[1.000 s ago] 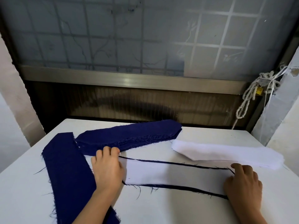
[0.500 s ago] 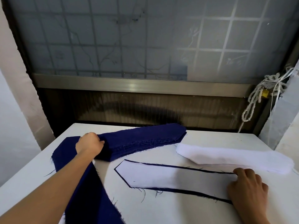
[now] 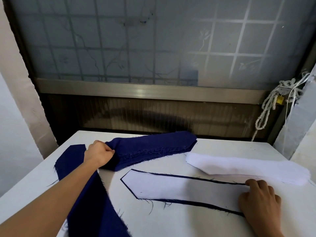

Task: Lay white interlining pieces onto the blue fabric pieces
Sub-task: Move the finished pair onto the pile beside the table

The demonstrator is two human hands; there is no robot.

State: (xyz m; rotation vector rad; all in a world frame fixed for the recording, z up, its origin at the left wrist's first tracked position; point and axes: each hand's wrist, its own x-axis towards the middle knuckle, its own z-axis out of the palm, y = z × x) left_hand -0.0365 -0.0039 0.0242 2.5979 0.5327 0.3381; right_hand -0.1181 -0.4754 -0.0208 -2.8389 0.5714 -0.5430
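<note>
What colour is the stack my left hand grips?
The fabric stack is navy blue; head view.

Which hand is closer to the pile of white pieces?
Right. The right hand rests on the laid white interlining piece, just in front of the white interlining stack. The left hand grips the blue fabric stack, far off to its left.

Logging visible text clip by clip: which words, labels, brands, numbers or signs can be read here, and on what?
None can be read.
The blue fabric pile, the white interlining pile and the table carry no print.
The window glass shows only a grid and plant pattern, no letters.
The yellow object by the rope is too small to show any mark.
</note>
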